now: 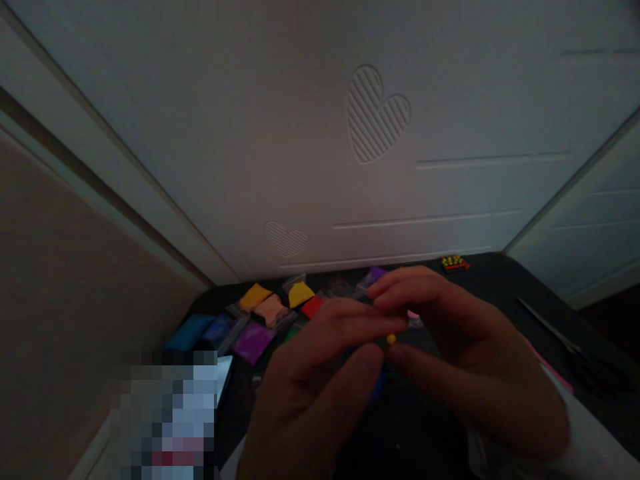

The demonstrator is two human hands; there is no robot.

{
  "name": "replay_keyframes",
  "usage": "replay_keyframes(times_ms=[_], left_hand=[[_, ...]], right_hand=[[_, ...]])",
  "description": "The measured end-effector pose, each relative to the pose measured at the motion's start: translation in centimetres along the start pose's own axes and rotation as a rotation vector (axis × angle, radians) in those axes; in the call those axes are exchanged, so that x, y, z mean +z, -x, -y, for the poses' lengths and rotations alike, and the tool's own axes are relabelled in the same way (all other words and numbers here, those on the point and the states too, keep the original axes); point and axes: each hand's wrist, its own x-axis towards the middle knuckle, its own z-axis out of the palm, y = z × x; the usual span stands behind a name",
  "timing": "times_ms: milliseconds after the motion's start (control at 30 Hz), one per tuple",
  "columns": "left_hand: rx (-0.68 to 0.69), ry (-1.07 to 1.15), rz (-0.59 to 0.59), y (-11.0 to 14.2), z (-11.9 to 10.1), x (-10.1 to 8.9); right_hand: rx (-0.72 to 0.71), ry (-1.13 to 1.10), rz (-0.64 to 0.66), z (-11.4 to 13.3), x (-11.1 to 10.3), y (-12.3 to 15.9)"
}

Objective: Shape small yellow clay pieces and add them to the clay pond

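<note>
Above the table, our curled left hand and right hand seemingly steady a yellow ball, pinch unclear; next calls for light pressure.

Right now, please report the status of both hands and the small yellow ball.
Left hand, right hand: close together, curled. Small, round yellow ball: at right thumb tip, grip unclear. Scissors with dark handles: off right, not in way.
</note>
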Motion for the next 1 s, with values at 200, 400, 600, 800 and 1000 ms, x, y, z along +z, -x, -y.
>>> replay_keyframes(times_ms=[200, 400, 600, 800, 1000], left_hand=[[0.113, -0.149, 0.022, 0.4, 0.0, -0.4], [0.256, -0.266, 0.175, 0.5, 0.7, -1.5], [0.286, -0.352, 0.176, 0.8, 0.8, -1.7], [0.339, -0.368, 0.161, 0.6, 0.4, -1.2], [0.329, -0.351, 0.167, 0.5, 0.1, -1.2]], right_hand=[[-0.001, 0.002, -0.009, 0.1, -0.2, 0.1], [0.063, -0.047, 0.033, 0.4, -0.1, 0.2], [0.048, -0.056, 0.035, 0.4, -0.3, 0.0], [0.039, -0.071, 0.066, 0.3, -0.2, 0.1], [0.052, -0.104, 0.104, 0.4, -0.4, 0.2]])
